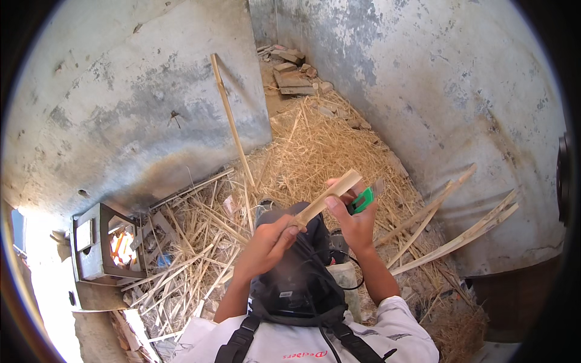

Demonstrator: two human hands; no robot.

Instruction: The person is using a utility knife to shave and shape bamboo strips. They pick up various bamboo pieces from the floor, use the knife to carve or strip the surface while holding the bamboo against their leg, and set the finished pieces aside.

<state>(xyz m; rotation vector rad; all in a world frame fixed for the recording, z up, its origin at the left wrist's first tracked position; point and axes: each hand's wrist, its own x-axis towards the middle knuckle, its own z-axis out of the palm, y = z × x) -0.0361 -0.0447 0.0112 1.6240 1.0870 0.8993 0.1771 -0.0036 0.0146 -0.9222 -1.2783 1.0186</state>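
A split bamboo piece [322,204] slants up and to the right in front of my body. Its lower end is in my left hand [269,243], whose fingers are wrapped round it. My right hand [354,221] grips a knife with a green handle [362,201]; a pale, partly blurred blade seems to point up and away from it. The right thumb lies against the upper part of the bamboo, and fingers show behind that end. Below the hands a black bag [290,284] hangs at my front.
Straw and shavings [327,145] cover the floor ahead. Thin bamboo strips [187,266] lie heaped at left. A bamboo pole [230,118] leans on the left wall, and longer split lengths [466,233] rest at right. Bricks [293,78] sit in the far corner; a grey box [103,242] stands far left.
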